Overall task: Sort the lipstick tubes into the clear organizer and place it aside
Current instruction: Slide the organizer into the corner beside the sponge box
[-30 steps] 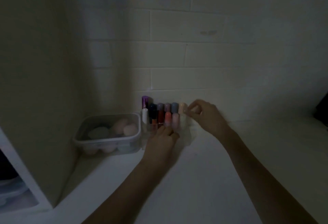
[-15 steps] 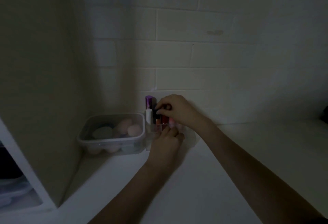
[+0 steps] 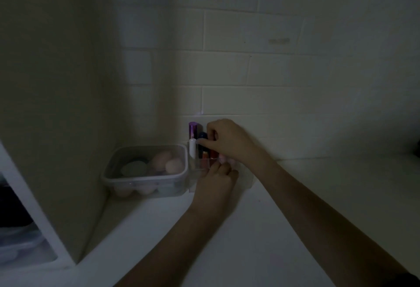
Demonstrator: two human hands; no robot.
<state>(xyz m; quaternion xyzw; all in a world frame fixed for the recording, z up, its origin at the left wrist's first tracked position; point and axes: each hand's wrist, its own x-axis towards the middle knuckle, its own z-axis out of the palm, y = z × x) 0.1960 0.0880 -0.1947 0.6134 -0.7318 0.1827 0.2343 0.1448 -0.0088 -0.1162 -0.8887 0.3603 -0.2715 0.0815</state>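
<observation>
Dim light; detail poor. Landmark: clear organizer [image 3: 193, 173], set on the white surface [image 3: 284, 230] against the tiled wall [image 3: 250, 70].

Lipstick tubes standing upright in the clear organizer: purple-capped tube [image 3: 192, 128] at its back left corner, white tube [image 3: 192, 148] just in front of that, dark blue-capped tube [image 3: 202, 136] to the right of the white one, orange-pink tube [image 3: 205, 155] and red tube [image 3: 213, 153] further toward the front. Remaining tubes on the right side of the organizer hidden behind the right hand; count not readable.

Right hand [image 3: 229, 141] over the top of the organizer, reaching in from the right. Grip: fingers curled, thumb and forefinger tips pinched at the dark blue-capped tube, beside the white tube. Contact looks real, but whether it is a firm hold or only a touch cannot be told.

Left hand [image 3: 216, 179] at the front of the organizer, fingers [image 3: 225, 168] bent over its front wall. Grip: clenched on the front edge of the organizer, steadying it.

Lidded clear plastic box [image 3: 145, 170] immediately left of the organizer, touching or nearly so; pink rounded sponges [image 3: 168, 161] and a grey-green disc visible inside.

Tall cream panel [image 3: 56, 82] left of the box, well left of the organizer.
</observation>
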